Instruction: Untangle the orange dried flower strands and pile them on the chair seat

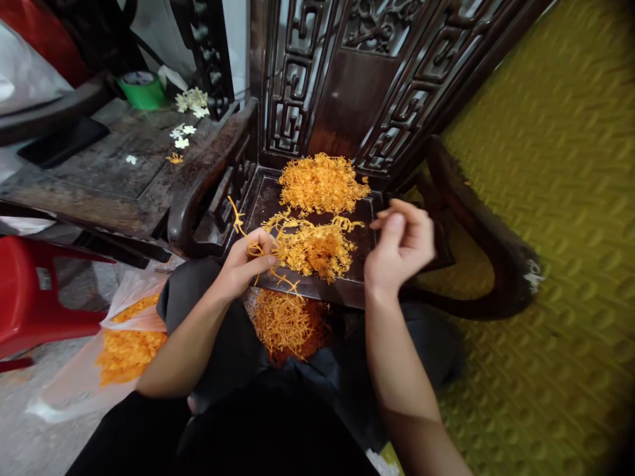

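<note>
My left hand [248, 261] pinches a thin orange branching stem [238, 221], whose bare twigs stick out above and below the fingers. Beside it, on the seat of a dark carved wooden chair [332, 289], lies a loose pile of orange flower pieces [317, 248]. Farther back on the same seat is a second, fuller orange pile [322, 185]. My right hand [399, 244] is raised over the seat's right side, apart from the piles. Its fingers are curled in toward the thumb and slightly blurred; anything between them is hidden. Below the seat edge, a tangle of orange stems [282, 324] sits between my legs.
At left, a second wooden seat [109, 178] bears a green tape roll [143, 90], a dark phone [64, 141] and small white flowers [182, 135]. A clear plastic bag [74, 390] with orange pieces and a red stool [30, 291] stand below. Armrests flank the chair seat.
</note>
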Tool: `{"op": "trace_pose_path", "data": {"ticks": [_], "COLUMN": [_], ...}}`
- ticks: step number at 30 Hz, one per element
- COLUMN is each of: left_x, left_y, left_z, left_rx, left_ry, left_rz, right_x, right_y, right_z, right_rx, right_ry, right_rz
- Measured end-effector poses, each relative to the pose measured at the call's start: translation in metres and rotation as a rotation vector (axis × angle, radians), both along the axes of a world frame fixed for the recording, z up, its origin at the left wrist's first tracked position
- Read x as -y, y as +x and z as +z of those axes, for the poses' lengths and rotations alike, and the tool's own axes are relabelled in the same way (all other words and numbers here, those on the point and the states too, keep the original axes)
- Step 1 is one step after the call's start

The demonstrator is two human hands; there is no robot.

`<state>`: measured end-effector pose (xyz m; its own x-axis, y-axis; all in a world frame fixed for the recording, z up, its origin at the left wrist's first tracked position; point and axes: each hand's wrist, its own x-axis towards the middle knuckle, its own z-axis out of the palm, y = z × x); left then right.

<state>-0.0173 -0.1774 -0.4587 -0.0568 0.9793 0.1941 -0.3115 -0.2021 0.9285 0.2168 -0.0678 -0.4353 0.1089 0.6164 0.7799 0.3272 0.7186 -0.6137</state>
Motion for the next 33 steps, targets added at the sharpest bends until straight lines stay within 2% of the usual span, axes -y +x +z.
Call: {"op": "trace_pose_path", "data": {"ticks": [1,2,4,6,7,9,12,16,19,21,25,28,33], "left_x": [0.001,0.002,0.003,0.005,0.006,0.006,0.005,0.001,-0.001,-0.001,0.0,0.002,0.003], "left_y": [0.0,0.0,0.0,0.002,0.003,0.006,0.013,0.024,0.024,0.017,-0.008,-0.018,-0.009], "left_z": [0.0,0.0,0.001,0.003,0.004,0.009,0.017,0.023,0.023,0.025,0.033,0.037,0.031], "left_rx": [-0.011,-0.019,-0.046,-0.098,-0.114,-0.085,0.086,0.274,0.312,0.355,0.463,0.468,0.413], "left_ry": [-0.008,-0.015,-0.024,-0.024,-0.022,-0.017,-0.008,-0.081,-0.179,-0.217,-0.187,-0.161,-0.173], "left_rz": [-0.008,-0.023,-0.062,-0.09,-0.101,-0.13,-0.169,-0.11,-0.129,-0.113,0.06,0.095,0.0], "right_x": [0.009,0.018,0.034,0.044,0.046,0.047,0.046,0.045,0.037,0.027,0.004,0.004,0.031], "right_y": [-0.002,-0.004,-0.011,-0.018,-0.022,-0.028,-0.032,-0.039,-0.041,-0.035,0.0,0.023,0.022], "right_z": [0.016,0.03,0.049,0.054,0.052,0.042,0.027,0.018,0.013,0.01,0.016,0.026,0.041], "right_rx": [-0.032,0.051,0.447,0.75,0.794,0.687,0.372,-0.108,-0.244,-0.293,-0.579,-0.578,-0.351], "right_ry": [0.055,0.092,0.083,0.046,0.029,0.0,-0.092,-0.214,-0.263,-0.309,-0.369,-0.394,-0.397], "right_rz": [0.033,0.13,0.431,0.634,0.677,0.689,0.68,0.508,0.454,0.423,0.258,0.258,0.462]}}
